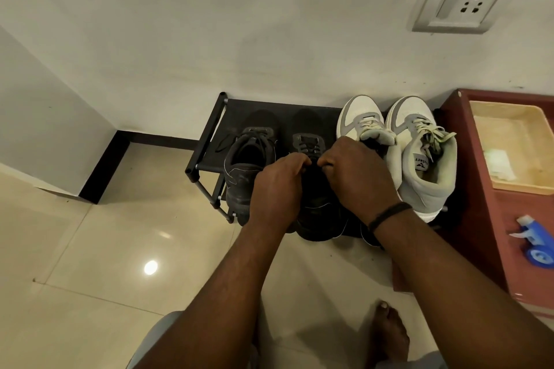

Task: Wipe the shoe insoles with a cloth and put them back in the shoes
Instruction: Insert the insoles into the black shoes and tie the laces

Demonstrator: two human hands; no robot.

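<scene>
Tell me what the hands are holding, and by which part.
Both the left hand and right hand grip the black shoe at the edges of its opening.

Dim, warm indoor light. One overhead lamp glares off the glossy floor tiles (150, 267). Black shoes (248, 159) lose detail in shadow. Wide-angle bending at edges; focus soft throughout.

Two pairs of shoes (425, 153) on rack (209, 129), tray (509, 144) right

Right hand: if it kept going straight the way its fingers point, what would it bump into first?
Probably the left hand. The right hand curls leftward over the black shoe, knuckles nearly meeting the left's; depth is unclear.
</scene>
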